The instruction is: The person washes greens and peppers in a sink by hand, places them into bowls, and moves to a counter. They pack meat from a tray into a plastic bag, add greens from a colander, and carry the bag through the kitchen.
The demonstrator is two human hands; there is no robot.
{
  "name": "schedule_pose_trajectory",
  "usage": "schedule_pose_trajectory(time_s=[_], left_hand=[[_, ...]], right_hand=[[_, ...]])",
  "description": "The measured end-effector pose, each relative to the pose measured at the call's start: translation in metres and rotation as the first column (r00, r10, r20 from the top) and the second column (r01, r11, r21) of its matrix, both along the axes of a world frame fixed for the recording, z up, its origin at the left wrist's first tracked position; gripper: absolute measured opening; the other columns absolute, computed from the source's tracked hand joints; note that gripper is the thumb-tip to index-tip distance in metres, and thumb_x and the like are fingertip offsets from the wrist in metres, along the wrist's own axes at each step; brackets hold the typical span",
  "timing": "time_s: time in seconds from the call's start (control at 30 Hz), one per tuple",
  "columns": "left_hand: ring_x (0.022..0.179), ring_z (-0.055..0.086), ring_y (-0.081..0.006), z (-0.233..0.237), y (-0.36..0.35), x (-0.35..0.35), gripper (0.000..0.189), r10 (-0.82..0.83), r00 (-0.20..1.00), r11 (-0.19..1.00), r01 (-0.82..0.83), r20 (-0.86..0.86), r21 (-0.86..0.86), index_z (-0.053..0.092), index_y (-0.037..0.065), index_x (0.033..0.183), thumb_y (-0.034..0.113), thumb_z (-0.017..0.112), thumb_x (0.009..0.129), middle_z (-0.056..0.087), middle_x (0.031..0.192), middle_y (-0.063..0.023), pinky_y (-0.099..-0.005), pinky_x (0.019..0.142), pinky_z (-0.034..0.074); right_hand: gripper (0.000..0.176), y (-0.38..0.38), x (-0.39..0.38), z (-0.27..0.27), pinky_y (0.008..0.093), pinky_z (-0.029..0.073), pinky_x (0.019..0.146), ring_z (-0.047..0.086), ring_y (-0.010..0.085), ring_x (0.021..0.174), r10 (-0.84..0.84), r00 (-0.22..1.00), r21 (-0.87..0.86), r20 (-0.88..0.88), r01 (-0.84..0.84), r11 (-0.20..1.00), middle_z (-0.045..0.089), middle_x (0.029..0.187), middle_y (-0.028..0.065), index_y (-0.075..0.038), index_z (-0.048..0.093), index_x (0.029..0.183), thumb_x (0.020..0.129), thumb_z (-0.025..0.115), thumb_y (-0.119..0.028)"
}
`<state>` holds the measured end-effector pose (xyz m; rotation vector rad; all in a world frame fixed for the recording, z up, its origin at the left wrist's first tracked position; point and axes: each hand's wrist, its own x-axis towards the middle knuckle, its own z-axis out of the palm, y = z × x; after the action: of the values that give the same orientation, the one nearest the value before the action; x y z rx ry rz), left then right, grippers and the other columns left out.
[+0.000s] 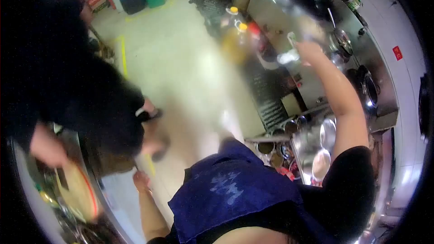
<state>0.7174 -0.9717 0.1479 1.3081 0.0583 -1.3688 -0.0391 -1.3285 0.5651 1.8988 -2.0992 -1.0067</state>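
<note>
- Curled shut round blurred pale item (289, 57): right hand (310, 50), far right over stove counter (271, 9).
- Looks light, maybe slippery; best gripped mid-body.
- Near left, hanging low: left hand (141, 180), finger spread unreadable.
- Oil bottles (236, 29) just left of item.

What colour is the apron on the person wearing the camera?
The apron is dark blue with a faint paler marking, seen in the head view.
</note>
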Motion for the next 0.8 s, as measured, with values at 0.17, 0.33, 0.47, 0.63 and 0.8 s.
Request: schedule_pose_trajectory(time_s=[0.17,0.33,0.47,0.63,0.8], left_hand=[[0.053,0.048,-0.0099,0.040,-0.268,-0.063,0.011,-0.235,0.972,0.944,0.228,-0.002,-0.238,0.046,0.020,0.094,0.015,0.055,0.088,0.052,0.074,0.0007,-0.0203,0.042,0.038],[0.049,0.048,-0.0115,0.044,-0.311,-0.187,0.015,-0.374,0.925,0.927,0.373,0.062,0.029,0.048,0.012,0.082,0.023,0.048,0.092,0.049,0.062,0.0010,-0.0267,0.041,0.040],[0.065,0.052,-0.0174,0.041,-0.366,-0.216,0.010,-0.573,0.796,0.738,0.397,0.195,0.546,0.053,0.008,0.085,0.017,0.049,0.089,0.053,0.074,-0.0054,-0.0320,0.056,0.044],[0.078,0.055,-0.0234,0.008,-0.496,-0.159,0.014,-0.651,0.722,0.569,0.258,0.236,0.781,0.057,0.006,0.092,0.014,0.048,0.087,0.056,0.087,-0.0118,-0.0365,0.069,0.045],[0.092,0.058,-0.0295,-0.048,-0.707,-0.078,0.021,-0.911,0.070,0.411,0.219,0.406,0.885,0.061,0.003,0.098,0.011,0.046,0.085,0.059,0.101,-0.0182,-0.0409,0.081,0.047]], right_hand=[[0.082,-0.154,-0.064,-0.025,0.0424,0.051,0.076,0.059,0.0320,0.100,-0.046,0.996,0.072,0.081,0.041,0.997,0.060,0.101,0.0180,-0.021,0.043,0.130,0.056,0.074,-0.003],[0.063,-0.321,-0.095,-0.045,0.0429,0.051,0.079,0.059,0.0322,0.099,-0.083,0.995,0.136,0.056,0.075,0.988,0.061,0.101,0.0178,-0.010,0.055,0.114,0.056,0.080,-0.011],[0.058,-0.459,-0.093,-0.058,0.0427,0.051,0.079,0.060,0.0328,0.097,-0.034,0.998,0.137,0.047,0.027,0.990,0.061,0.099,0.0184,-0.009,0.057,0.108,0.056,0.081,-0.014],[0.047,-0.628,-0.067,-0.073,0.0427,0.052,0.075,0.063,0.0359,0.090,0.024,0.992,0.024,0.125,-0.027,0.999,0.063,0.096,0.0194,-0.009,0.058,0.104,0.059,0.073,-0.015],[0.079,-0.815,-0.085,-0.090,0.0406,0.051,0.083,0.059,0.0328,0.103,0.009,0.997,0.201,-0.081,0.007,0.979,0.054,0.118,0.0199,-0.010,0.049,0.122,0.053,0.084,-0.025]])
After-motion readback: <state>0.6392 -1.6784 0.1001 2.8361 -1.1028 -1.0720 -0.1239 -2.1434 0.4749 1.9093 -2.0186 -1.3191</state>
